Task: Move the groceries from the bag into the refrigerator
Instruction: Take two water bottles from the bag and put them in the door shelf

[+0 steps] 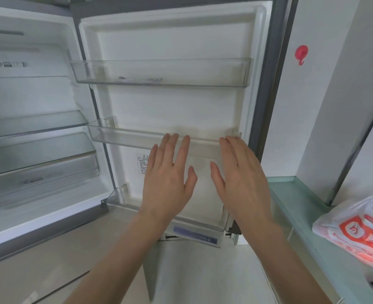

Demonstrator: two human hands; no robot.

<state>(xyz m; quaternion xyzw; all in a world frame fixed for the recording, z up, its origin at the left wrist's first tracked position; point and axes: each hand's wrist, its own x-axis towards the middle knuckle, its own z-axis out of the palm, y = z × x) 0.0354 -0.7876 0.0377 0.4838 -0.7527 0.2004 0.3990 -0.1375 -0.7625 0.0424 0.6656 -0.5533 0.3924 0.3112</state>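
Both hands, left hand (167,176) and right hand (241,176), are held flat and empty before the open white refrigerator door (176,106). The thin white-and-orange plastic grocery bag (354,231), slumped at the pale green glass counter's (295,194) right edge, is judged soft; its gathered top should be gripped.

- This is a kitchen in a home.
- A big fridge (34,119) stands open, with glass shelves inside it.
- The fridge door (172,40) is swung wide, and it has clear plastic door racks (161,72) one above another.
- Beside the fridge there is a pale green glass counter (299,202), like the worktop in a kitchen.
- A white and orange shopping bag (354,233) sits on that counter.
- A little red sticky hook (301,54) is stuck on the white wall (326,88), the kind people put up at home.
- The floor (49,255) has pale tiles.
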